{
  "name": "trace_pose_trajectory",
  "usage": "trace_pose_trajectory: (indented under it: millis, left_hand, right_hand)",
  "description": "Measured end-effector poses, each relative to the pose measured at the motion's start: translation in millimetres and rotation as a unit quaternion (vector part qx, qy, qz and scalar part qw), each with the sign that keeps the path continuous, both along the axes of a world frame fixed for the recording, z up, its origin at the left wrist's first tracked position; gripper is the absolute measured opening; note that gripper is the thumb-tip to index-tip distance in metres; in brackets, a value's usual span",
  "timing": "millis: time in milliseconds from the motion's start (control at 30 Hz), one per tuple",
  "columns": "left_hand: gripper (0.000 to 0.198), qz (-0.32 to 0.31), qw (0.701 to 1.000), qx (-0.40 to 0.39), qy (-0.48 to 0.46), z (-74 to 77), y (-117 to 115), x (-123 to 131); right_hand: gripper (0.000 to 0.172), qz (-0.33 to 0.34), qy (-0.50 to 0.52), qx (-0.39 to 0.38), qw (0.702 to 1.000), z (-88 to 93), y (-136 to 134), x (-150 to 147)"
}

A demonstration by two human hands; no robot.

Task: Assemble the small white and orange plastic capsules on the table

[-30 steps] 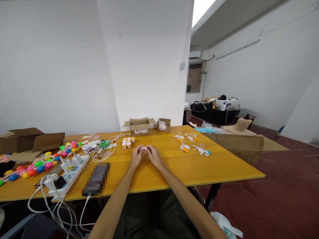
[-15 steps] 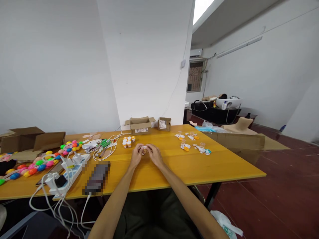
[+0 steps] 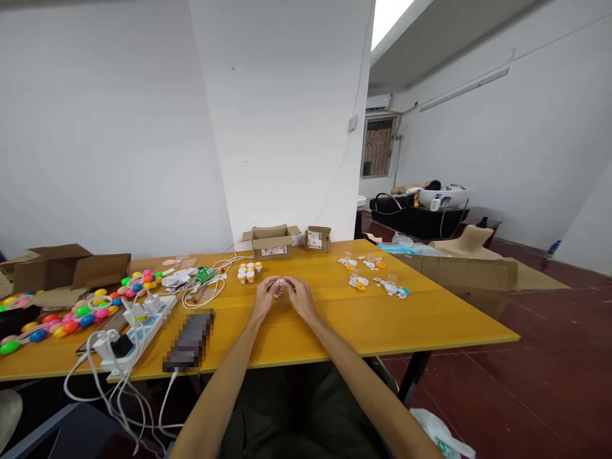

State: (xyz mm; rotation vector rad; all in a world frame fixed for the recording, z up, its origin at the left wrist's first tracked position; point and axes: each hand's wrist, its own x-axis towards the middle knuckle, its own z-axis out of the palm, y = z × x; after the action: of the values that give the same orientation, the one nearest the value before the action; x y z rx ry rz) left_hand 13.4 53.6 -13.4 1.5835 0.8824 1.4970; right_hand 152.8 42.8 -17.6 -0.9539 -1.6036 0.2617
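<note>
Above the middle of the table, my left hand (image 3: pixel 264 298) and my right hand (image 3: pixel 299 296) are closed together on a small white plastic piece with dark spots (image 3: pixel 282 282). Fingers of both hands cover much of it, so its exact kind is hidden. Just behind my left hand stands a group of small white and orange plastic containers (image 3: pixel 249 273). To the right lie several small sets of loose parts: white pieces with an orange ring (image 3: pixel 360 286), more with orange (image 3: pixel 380 265), and one with a teal ring (image 3: pixel 403 292).
An open cardboard box (image 3: pixel 270 247) and a smaller carton (image 3: pixel 317 239) stand against the wall. On the left are a phone (image 3: pixel 189 341), a power strip (image 3: pixel 138 338) with tangled white cables, colourful ball strings (image 3: pixel 81 312) and a large open box (image 3: pixel 71 271).
The spotted white piece has been turned between my fingers and shows a more upright, curved outline. Both hands stay close together; the whole view has shifted slightly.
</note>
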Motion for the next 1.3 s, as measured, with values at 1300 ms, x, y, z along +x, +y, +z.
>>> trace_pose_trajectory:
  millis: [1300]
  left_hand:
    - [0.039,-0.054,0.995,-0.076,-0.041,7.2,-8.9,2.2]
  right_hand:
    - [0.024,-0.132,-0.152,0.014,0.979,0.1,-7.2,-2.0]
